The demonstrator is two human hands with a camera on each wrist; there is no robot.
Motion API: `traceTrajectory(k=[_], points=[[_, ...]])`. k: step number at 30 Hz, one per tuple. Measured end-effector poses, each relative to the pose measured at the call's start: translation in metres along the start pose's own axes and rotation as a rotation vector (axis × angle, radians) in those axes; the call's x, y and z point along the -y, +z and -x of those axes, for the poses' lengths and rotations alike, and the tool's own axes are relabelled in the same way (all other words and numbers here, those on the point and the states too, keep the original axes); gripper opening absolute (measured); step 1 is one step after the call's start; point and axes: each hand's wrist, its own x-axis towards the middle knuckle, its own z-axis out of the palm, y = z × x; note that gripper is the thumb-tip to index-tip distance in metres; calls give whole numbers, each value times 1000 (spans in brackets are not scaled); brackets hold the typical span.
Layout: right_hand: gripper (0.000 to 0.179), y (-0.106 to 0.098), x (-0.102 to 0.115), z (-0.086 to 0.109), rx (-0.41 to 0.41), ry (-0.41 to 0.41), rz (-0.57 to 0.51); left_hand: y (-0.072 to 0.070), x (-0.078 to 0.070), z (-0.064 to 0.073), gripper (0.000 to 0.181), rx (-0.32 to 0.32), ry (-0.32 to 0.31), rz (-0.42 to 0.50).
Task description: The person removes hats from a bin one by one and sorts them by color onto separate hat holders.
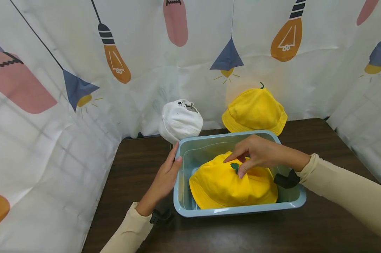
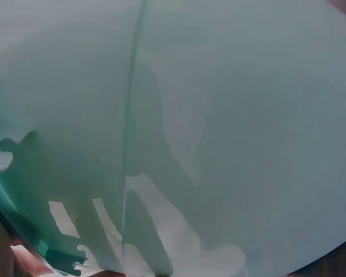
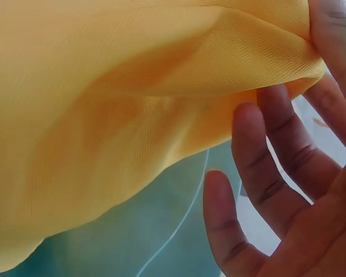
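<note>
A yellow bucket hat (image 1: 228, 188) with a green leaf-like tab on its crown lies inside a light blue plastic basin (image 1: 234, 211). My right hand (image 1: 257, 153) reaches in from the right and pinches the crown's cloth beside the tab, between thumb and fingers. In the right wrist view, the hat's fabric (image 3: 132, 133) folds up toward the thumb, while the lower fingers spread free below it. Along the basin's left side, my left hand (image 1: 166, 177) rests with straight fingers against the rim. The basin's pale wall (image 2: 248, 144) fills most of the left wrist view.
Behind the basin, a white cap (image 1: 181, 121) sits at the back left and another yellow hat (image 1: 255, 110) at the back right. All stand on a dark wood table (image 1: 130, 175). A white curtain (image 1: 140, 45) printed with lamps hangs behind and at the sides.
</note>
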Motion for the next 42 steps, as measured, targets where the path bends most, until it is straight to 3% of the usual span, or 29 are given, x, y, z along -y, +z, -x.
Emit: traceTrajectory(k=[6, 16, 22, 26, 33, 42], points=[[40, 3, 1, -1, -32, -7, -23, 2, -1, 2, 61, -4, 6, 21], [22, 7, -1, -8, -119, -90, 15, 0, -2, 3, 60, -20, -22, 2], [5, 7, -3, -9, -176, -70, -88, -1, -2, 2, 60, -12, -11, 2], [11, 4, -7, -8, -203, -44, -153, -1, 0, 1, 60, -14, -1, -10], [17, -7, -6, -5, -241, -31, -164, 2, 1, -1, 61, -12, 12, -31], [15, -24, -1, 0, -304, -33, -176, 3, -2, -1, 60, -7, -22, -32]])
